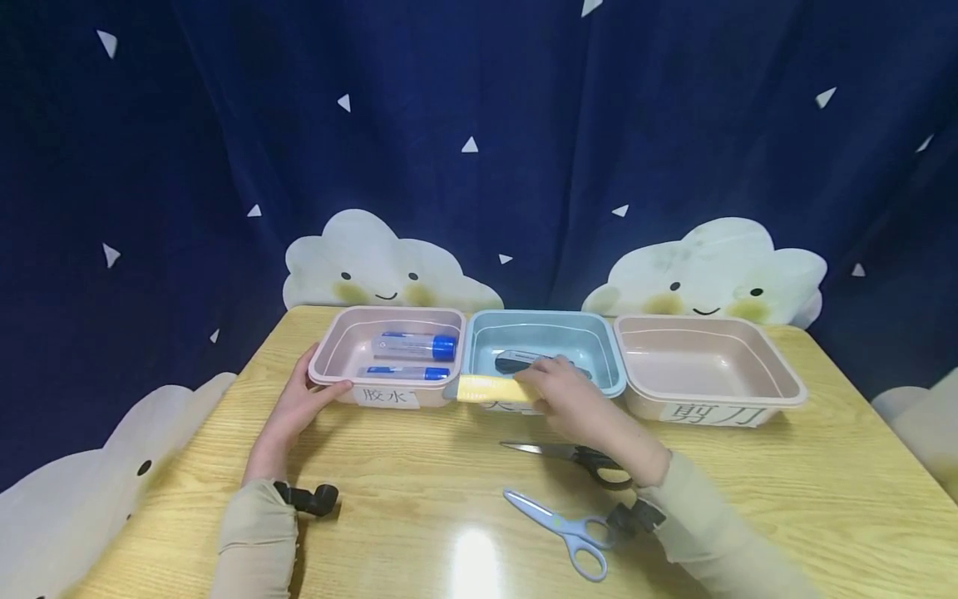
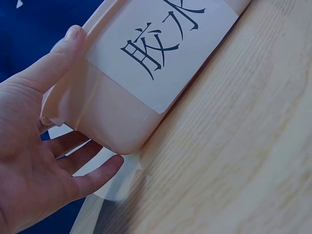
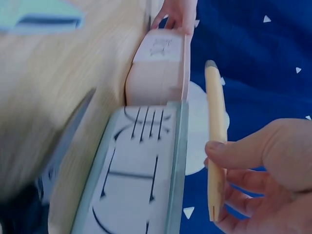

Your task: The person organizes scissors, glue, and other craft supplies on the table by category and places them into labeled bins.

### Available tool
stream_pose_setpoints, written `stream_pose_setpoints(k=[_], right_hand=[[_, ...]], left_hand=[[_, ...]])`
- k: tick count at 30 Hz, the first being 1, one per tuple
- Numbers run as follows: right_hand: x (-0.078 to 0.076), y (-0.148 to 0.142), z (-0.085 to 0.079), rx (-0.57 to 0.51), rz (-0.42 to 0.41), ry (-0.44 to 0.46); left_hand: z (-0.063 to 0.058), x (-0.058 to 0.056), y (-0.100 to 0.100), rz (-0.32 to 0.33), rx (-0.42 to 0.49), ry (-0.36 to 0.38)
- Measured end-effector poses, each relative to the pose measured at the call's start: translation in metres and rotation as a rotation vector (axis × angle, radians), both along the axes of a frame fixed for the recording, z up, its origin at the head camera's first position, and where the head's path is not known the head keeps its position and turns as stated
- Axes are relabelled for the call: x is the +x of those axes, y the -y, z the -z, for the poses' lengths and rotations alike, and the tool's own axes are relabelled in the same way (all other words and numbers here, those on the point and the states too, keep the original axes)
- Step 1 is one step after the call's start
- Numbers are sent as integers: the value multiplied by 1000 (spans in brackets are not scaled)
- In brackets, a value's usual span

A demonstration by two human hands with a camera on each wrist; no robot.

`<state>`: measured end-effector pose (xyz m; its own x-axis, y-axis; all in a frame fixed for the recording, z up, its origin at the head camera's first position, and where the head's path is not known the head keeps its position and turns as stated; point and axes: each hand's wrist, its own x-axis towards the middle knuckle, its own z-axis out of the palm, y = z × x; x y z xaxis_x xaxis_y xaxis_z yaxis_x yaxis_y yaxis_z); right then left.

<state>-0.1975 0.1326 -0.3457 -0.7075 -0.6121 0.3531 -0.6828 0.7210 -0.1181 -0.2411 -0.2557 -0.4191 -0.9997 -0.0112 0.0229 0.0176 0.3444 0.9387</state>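
My right hand (image 1: 566, 397) pinches a yellow utility knife (image 1: 490, 388) between thumb and fingers, over the front rim of the blue bin (image 1: 550, 318). In the right wrist view the knife's slim edge faces the camera, apart from the bin. A grey-and-black utility knife (image 1: 516, 360) lies in that bin, partly hidden behind my hand. My left hand (image 1: 294, 408) holds the near left corner of the left pink bin (image 2: 114, 114), thumb on its front side and fingers around the end. Two glue tubes with blue caps (image 1: 414, 345) lie inside.
A right-hand pink bin (image 1: 711, 395) stands beside the blue one, with a label on its front. Black-handled scissors (image 1: 550, 450) and blue scissors (image 1: 557, 524) lie on the wooden table (image 1: 389, 516). Behind hangs a dark blue curtain (image 1: 419, 183).
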Motion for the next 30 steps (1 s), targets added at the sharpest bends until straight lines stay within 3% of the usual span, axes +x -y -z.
stream_pose_setpoints(k=[11,22,30], right_hand=[[-27,-24,-5,-80,72,17],[-63,-44,16,-198,127,154],[-75,-47,20,-175,126,282]], left_hand=[[1,0,1,1,-1,-4],[1,2,2,2,13,-7],[0,1,-1,-1,18,-16]])
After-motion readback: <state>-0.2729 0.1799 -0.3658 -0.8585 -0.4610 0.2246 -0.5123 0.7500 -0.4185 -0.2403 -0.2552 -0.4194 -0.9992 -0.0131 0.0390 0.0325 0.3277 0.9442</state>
